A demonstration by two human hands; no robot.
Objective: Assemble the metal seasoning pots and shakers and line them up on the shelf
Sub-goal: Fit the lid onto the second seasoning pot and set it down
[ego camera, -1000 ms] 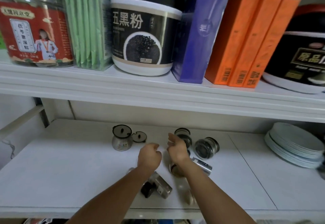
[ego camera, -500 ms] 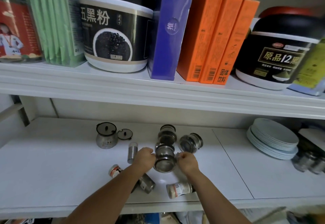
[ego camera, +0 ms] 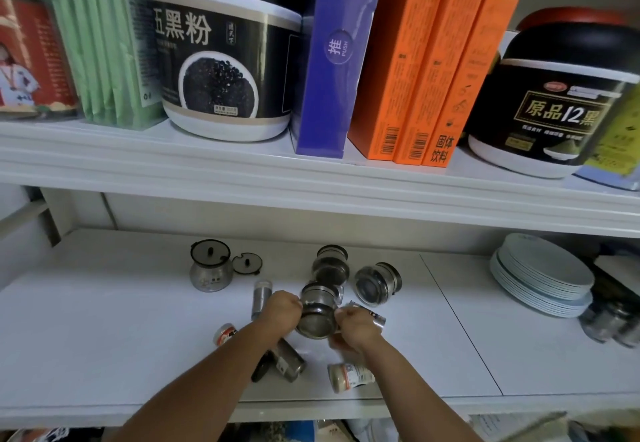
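A round metal seasoning pot (ego camera: pixel 317 313) is lifted above the lower shelf (ego camera: pixel 104 330), tilted with its open mouth toward me. My left hand (ego camera: pixel 282 313) grips its left side and my right hand (ego camera: pixel 353 324) grips its right side. Behind it one pot (ego camera: pixel 329 266) stands upright and another (ego camera: pixel 376 284) lies on its side. At the back left stands a lidded pot (ego camera: pixel 210 270) with a loose dark lid (ego camera: pixel 247 263) beside it. A slim metal shaker (ego camera: pixel 261 297) stands left of my left hand. More shakers lie near the front: (ego camera: pixel 225 334), (ego camera: pixel 289 360), (ego camera: pixel 349 376).
A stack of pale plates (ego camera: pixel 543 277) sits at the right of the lower shelf, with small jars (ego camera: pixel 609 323) in front of it. The upper shelf (ego camera: pixel 311 178) carries large tubs, orange boxes and a purple box close overhead.
Both hands came together around the round pot and lifted it; a second ago they were apart from it. The view has shifted right and slightly closer.
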